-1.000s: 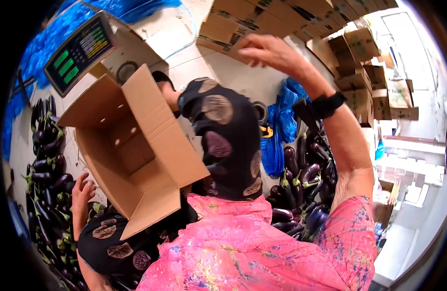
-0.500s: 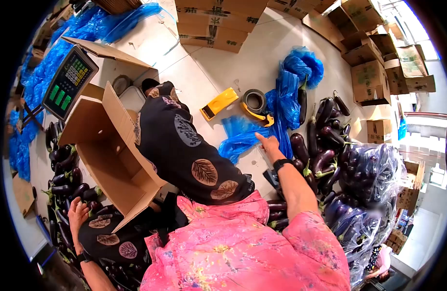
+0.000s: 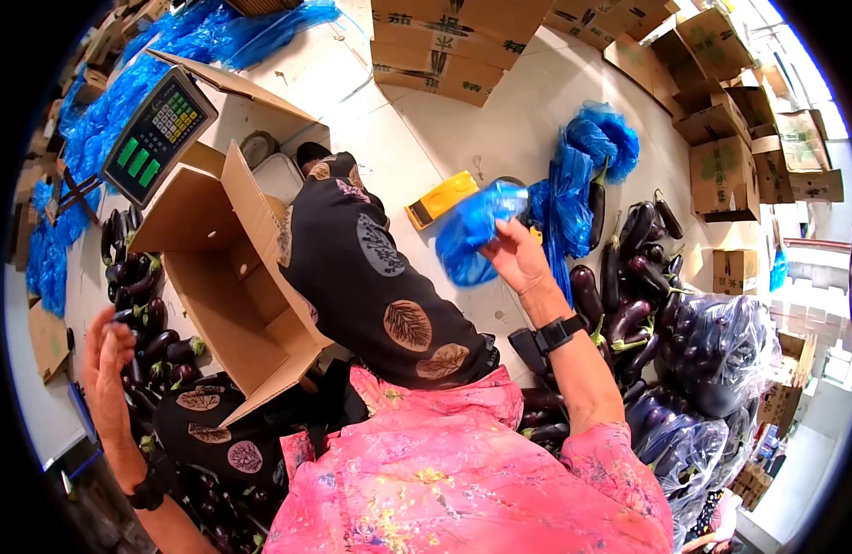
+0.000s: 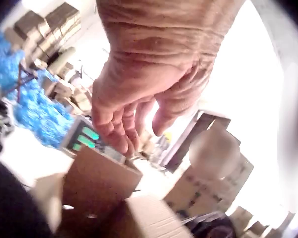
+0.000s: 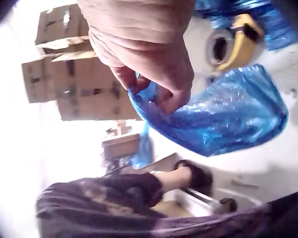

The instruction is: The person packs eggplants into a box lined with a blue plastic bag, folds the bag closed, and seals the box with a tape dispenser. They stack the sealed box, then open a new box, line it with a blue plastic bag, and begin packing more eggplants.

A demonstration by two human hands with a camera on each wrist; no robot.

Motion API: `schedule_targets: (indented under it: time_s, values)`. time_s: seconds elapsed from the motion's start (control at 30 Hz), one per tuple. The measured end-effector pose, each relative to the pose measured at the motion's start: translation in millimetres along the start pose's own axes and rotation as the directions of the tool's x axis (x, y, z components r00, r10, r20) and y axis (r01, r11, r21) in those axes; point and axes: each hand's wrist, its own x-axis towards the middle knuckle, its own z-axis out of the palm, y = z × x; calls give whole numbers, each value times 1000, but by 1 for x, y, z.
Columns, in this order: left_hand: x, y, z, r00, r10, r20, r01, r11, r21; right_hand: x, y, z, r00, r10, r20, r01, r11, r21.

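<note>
My right hand (image 3: 521,263) pinches the edge of a thin blue plastic bag (image 3: 467,242), which hangs raised over the floor in front of my leg. In the right wrist view the thumb and fingers hold the bag (image 5: 228,116) at its rim while the rest trails out to the side. My left hand (image 3: 104,355) is lifted on the far left with relaxed fingers and nothing in them. Close by it, an open cardboard box (image 3: 199,217) leans tilted between my legs, its flaps spread. Below the left hand (image 4: 149,94), its flap shows in the left wrist view.
Eggplants (image 3: 172,351) lie piled on the left and more eggplants (image 3: 629,305) on the right. A yellow tool (image 3: 441,198) lies ahead near a pile of blue bags (image 3: 574,175). A scale display (image 3: 158,134) stands behind the box. Filled clear bags (image 3: 717,342) sit at right.
My right hand came down to the blue plastic on the floor, took hold of a bag and lifted it. The left hand rose, away from the eggplants.
</note>
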Motion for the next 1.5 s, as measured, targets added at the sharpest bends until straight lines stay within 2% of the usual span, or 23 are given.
schedule_targets:
  time_s: [0.13,0.2,0.3,0.4,0.43,0.47,0.53,0.63,0.73,0.83,0.87,1.0,1.03,1.1,1.13,1.17,1.2,1.27,1.3,1.33,1.4,1.47,1.5]
  values:
    - [-5,96,93,955,244,168,-225,966,-127,-22,-38,151,965,-62,255,82,994,-70]
    - [3,120,132,876,403,267,-353,910,-215,-37,-42,217,900,11,437,90,974,-210]
    - [10,133,167,816,514,264,-361,810,-462,-60,-23,298,789,63,611,231,891,-390]
    - [22,108,154,830,534,160,-416,785,-459,-58,-11,336,692,134,709,499,621,-605]
    - [22,100,140,875,465,133,-341,788,-513,-46,-1,341,635,61,770,633,530,-564]
    - [21,93,125,913,394,109,-267,778,-569,-42,-4,348,638,123,760,698,324,-639]
    - [15,75,94,951,307,26,-236,782,-577,-21,11,350,490,-4,872,867,-100,-488]
    - [1,45,52,965,256,-55,-237,766,-598,20,36,352,587,347,731,808,-192,-557]
    - [-14,20,9,952,118,-283,-280,709,-647,26,73,370,588,630,507,804,-387,-451]
    - [-17,-17,-53,897,44,-441,-381,584,-717,22,126,382,530,705,472,845,-390,-366]
    - [-17,-32,-76,878,43,-477,-422,538,-729,25,143,380,487,707,513,866,-317,-386]
    - [-25,-56,-131,704,-44,-709,-519,648,-556,36,204,375,520,723,455,820,-273,-503]
    - [-27,-54,-137,668,-46,-743,-542,654,-528,35,219,374,581,740,338,770,-365,-523]
    - [-29,-51,-150,585,-23,-810,-573,695,-434,36,252,368,523,814,251,771,-328,-545]
    - [-31,-57,-166,606,6,-795,-568,703,-428,24,259,368,509,823,252,765,-298,-570]
    - [-27,-67,-177,595,-29,-803,-572,687,-449,15,257,365,436,807,398,813,-163,-559]
    - [-25,-77,-186,578,-67,-813,-573,676,-463,20,257,365,473,795,380,810,-223,-542]
    - [-27,-83,-174,644,-93,-759,-485,718,-499,38,254,368,535,766,358,804,-330,-495]
    - [-28,-68,-150,657,-34,-753,-473,759,-447,40,242,375,623,713,322,748,-424,-511]
    - [-25,-74,-144,730,-27,-683,-393,801,-451,48,235,378,677,669,307,694,-443,-567]
    - [-11,-69,-116,761,-26,-648,-389,781,-488,59,205,379,571,714,406,670,-119,-733]
    - [8,-69,-95,762,-38,-647,-412,742,-530,44,181,383,406,717,567,745,99,-660]
    - [20,-78,-93,789,-51,-612,-395,720,-570,40,186,375,357,734,577,801,78,-594]
